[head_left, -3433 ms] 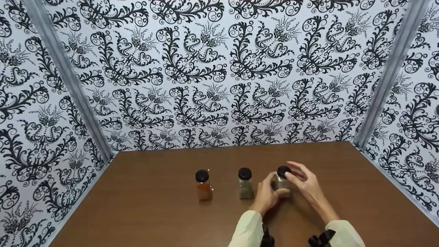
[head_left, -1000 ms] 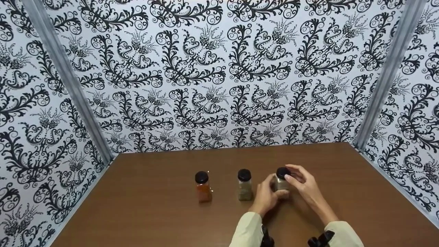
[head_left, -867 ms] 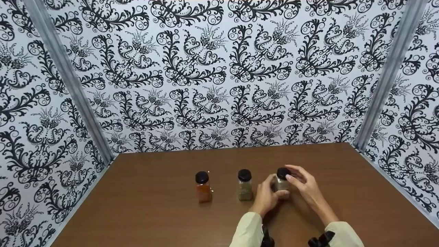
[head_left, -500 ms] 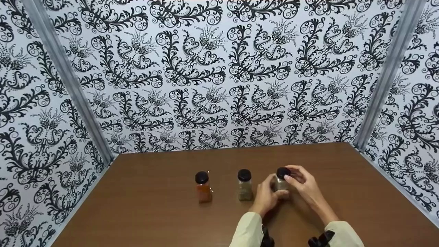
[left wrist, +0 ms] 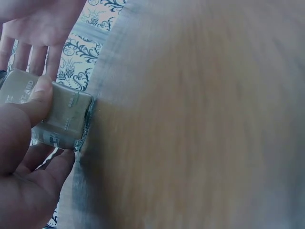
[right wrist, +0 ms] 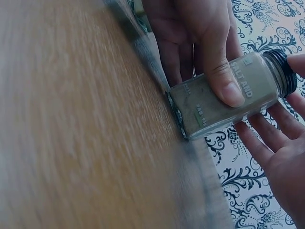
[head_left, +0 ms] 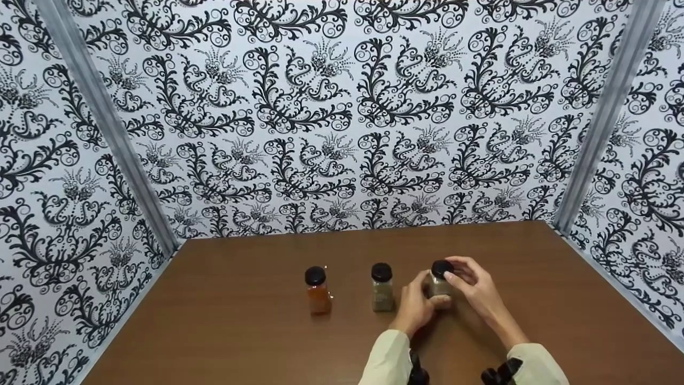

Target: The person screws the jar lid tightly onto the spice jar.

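A square clear spice jar (head_left: 440, 289) with a grey-brown filling stands upright at the right of the group. My left hand (head_left: 417, 305) grips its body, the thumb lying across the front. At the top, my right hand (head_left: 481, 289) holds the black lid (head_left: 442, 267) between thumb and fingers. The right wrist view shows white lettering on the jar (right wrist: 224, 93), with its base right at the tabletop and dark threads of the lid (right wrist: 283, 74) near the right fingers. In the left wrist view the left thumb covers part of the lettering on the jar (left wrist: 66, 107).
Left of my hands stands a second jar (head_left: 382, 294) with greenish-grey filling and a black lid. Farther left is a jar of orange-red spice (head_left: 319, 299), also black-lidded. Patterned black-and-white walls (head_left: 320, 133) enclose the brown table (head_left: 240, 321) at the back and sides.
Since the oldest frame, my right fingers have shifted slightly closer around the lid. The left hand and all the jars keep their places.
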`<state>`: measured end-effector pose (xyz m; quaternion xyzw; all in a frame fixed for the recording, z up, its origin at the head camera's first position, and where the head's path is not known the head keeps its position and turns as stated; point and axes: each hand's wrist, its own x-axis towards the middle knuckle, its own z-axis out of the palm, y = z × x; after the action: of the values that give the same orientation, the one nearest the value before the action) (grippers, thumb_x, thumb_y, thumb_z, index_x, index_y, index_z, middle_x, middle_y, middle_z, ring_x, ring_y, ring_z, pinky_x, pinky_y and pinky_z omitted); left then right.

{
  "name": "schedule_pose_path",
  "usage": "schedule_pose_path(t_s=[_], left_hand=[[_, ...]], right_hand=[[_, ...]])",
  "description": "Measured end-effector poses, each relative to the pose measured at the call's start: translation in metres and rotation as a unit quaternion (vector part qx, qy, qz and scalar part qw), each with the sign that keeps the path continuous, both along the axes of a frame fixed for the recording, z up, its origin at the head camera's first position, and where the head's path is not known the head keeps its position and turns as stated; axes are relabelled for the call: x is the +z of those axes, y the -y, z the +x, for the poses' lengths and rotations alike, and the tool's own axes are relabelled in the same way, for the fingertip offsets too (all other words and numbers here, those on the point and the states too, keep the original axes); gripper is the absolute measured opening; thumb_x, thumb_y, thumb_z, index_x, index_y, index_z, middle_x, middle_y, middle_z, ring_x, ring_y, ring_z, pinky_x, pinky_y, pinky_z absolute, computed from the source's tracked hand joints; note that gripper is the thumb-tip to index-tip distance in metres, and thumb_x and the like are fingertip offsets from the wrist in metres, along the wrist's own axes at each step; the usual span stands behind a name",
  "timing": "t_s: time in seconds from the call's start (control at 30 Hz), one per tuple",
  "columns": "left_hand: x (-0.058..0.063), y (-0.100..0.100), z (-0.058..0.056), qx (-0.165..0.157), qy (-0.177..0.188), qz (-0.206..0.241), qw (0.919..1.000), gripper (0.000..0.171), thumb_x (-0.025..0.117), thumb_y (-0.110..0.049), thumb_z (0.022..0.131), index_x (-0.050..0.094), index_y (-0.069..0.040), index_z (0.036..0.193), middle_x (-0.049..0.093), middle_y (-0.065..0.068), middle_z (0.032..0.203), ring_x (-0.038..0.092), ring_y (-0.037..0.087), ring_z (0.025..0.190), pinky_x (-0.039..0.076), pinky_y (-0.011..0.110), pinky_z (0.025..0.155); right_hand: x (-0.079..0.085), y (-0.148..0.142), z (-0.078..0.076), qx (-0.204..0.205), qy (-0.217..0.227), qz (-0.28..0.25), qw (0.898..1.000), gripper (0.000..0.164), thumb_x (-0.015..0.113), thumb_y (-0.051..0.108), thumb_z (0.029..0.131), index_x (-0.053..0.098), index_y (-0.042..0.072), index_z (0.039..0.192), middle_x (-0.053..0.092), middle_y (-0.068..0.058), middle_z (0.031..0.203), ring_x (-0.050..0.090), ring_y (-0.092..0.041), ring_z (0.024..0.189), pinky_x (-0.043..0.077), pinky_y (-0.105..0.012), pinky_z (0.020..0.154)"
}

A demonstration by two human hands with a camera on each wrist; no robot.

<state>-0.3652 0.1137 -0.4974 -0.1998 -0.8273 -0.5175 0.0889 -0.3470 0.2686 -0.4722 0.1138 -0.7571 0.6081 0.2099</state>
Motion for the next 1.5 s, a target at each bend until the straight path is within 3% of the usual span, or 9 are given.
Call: schedule_pose_path(t_s=[0.17,0.5,0.7,0.83,1.17,1.5], left_hand=[[0.0004,0.0004,0.0002,0.002,0.001,0.002,1.0,0.052,0.084,-0.025,0.08,0.063,-0.018,0.128,0.076,0.002,0.11,0.068,0.01,0.099,0.053,0.026,0.087],[0.0,-0.0014,0.0005,0.009,0.003,-0.001,1.0,0.053,0.085,-0.026,0.079,0.064,-0.019,0.127,0.075,0.002,0.111,0.068,0.012,0.101,0.053,0.027,0.089],[0.0,-0.0016,0.001,0.001,0.004,0.003,1.0,0.051,0.084,-0.024,0.079,0.064,-0.018,0.126,0.077,0.001,0.106,0.068,0.008,0.097,0.053,0.024,0.086],[0.0003,-0.0007,0.0008,-0.001,-0.012,-0.005,0.9999,0.05,0.084,-0.025,0.079,0.064,-0.017,0.125,0.077,0.001,0.104,0.069,0.008,0.096,0.053,0.023,0.084],[-0.0021,-0.0011,-0.0002,-0.004,-0.014,0.006,0.9999,0.049,0.084,-0.023,0.079,0.065,-0.018,0.124,0.077,0.001,0.104,0.067,0.006,0.093,0.052,0.022,0.082],[-0.0015,-0.001,0.0,0.0,0.005,0.011,0.9999,0.048,0.083,-0.025,0.081,0.065,-0.021,0.125,0.076,-0.001,0.109,0.067,0.006,0.097,0.053,0.025,0.087]], right_hand=[[-0.0005,-0.0003,-0.0007,0.004,-0.003,0.005,1.0,0.035,0.065,0.003,0.094,0.063,-0.001,0.128,0.067,-0.013,0.127,0.064,0.002,0.106,0.049,-0.013,0.092],[-0.001,-0.0004,-0.0005,0.006,-0.014,-0.002,1.0,0.031,0.067,0.0,0.092,0.065,-0.002,0.123,0.066,-0.025,0.122,0.065,0.001,0.103,0.05,-0.013,0.09],[0.0001,-0.003,0.002,-0.001,0.012,0.002,1.0,0.036,0.062,0.007,0.097,0.061,0.001,0.132,0.065,-0.017,0.13,0.064,0.001,0.104,0.052,-0.016,0.088],[0.0015,-0.0028,0.0035,0.004,0.027,-0.002,1.0,0.034,0.06,0.007,0.098,0.061,0.001,0.132,0.064,-0.022,0.131,0.065,0.0,0.104,0.053,-0.018,0.086],[0.0005,-0.0021,0.001,-0.002,0.014,-0.015,1.0,0.03,0.064,0.003,0.095,0.065,-0.002,0.124,0.068,-0.02,0.12,0.067,-0.004,0.101,0.053,-0.016,0.087],[0.0001,-0.003,0.0015,0.003,0.013,0.016,1.0,0.036,0.061,0.008,0.098,0.061,0.002,0.134,0.063,-0.023,0.133,0.063,0.002,0.108,0.049,-0.014,0.091]])
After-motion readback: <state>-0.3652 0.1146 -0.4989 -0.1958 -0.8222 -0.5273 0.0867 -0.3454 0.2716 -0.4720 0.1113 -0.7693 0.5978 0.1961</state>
